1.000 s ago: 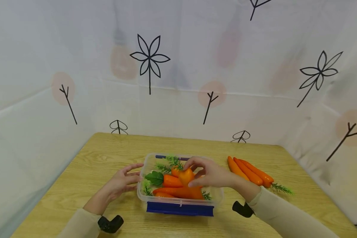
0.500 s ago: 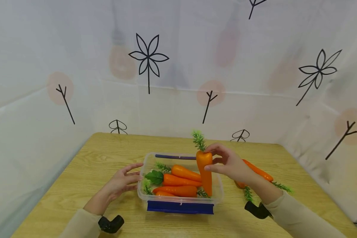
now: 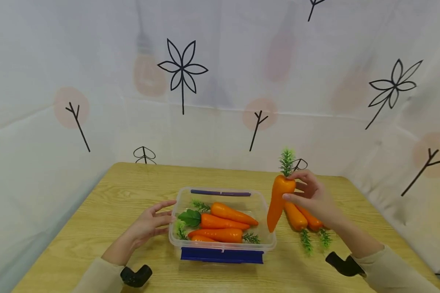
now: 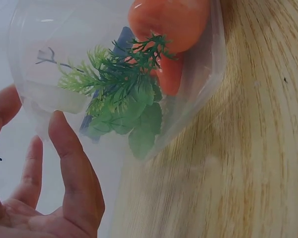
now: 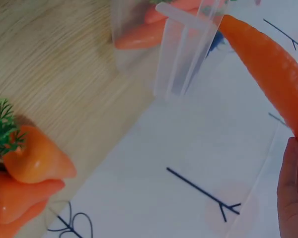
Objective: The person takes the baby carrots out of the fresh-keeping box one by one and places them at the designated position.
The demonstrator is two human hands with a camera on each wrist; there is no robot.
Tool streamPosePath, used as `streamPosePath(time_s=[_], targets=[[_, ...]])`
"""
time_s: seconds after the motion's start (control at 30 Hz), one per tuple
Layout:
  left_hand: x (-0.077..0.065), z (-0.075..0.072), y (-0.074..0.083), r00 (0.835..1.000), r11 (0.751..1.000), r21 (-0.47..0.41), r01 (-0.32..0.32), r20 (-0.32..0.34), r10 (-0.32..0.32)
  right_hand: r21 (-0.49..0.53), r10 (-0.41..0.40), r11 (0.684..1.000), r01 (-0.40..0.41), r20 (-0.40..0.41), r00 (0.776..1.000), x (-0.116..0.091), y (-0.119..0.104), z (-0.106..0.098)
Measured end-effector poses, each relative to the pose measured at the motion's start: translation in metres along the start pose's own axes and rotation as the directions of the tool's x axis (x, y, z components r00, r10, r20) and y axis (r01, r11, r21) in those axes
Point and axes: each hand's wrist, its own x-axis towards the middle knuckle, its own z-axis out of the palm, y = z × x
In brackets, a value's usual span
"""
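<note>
In the head view a clear plastic box (image 3: 220, 245) with blue latches stands mid-table, holding several orange carrots (image 3: 220, 235) with green tops. My right hand (image 3: 315, 199) pinches another carrot (image 3: 278, 203) near its leafy end, over the box's right rim; it hangs tip down, slightly tilted. The right wrist view shows that carrot's body (image 5: 273, 69) and part of the hand (image 5: 291, 193). On the box's left side, my left hand (image 3: 150, 224) has its fingers spread and relaxed, fingertips at the wall. Carrot leaves (image 4: 124, 99) show through the plastic in the left wrist view.
Loose carrots (image 3: 296, 217) lie on the wooden table (image 3: 143, 183) right of the box, partly hidden behind my right hand. A white patterned cloth (image 3: 220, 134) hangs behind the table and along its sides.
My right hand has lifted one carrot out from among those in the box and carried it rightward, up to the right rim. The left hand has stayed at the box's left side.
</note>
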Motion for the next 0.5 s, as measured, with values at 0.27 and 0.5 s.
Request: streamPosePath(time_s=[0.27, 0.5], targets=[[0.0, 0.001, 0.001, 1.0, 1.0, -0.004, 0.006, 0.0, -0.006, -0.043, 0.005, 0.999, -0.01, -0.118, 0.993, -0.011, -0.01, -0.021], [-0.001, 0.002, 0.001, 1.0, 1.0, -0.008, 0.005, -0.005, -0.005, -0.079, 0.015, 0.996, -0.03, -0.181, 0.983, -0.021, -0.01, -0.042]])
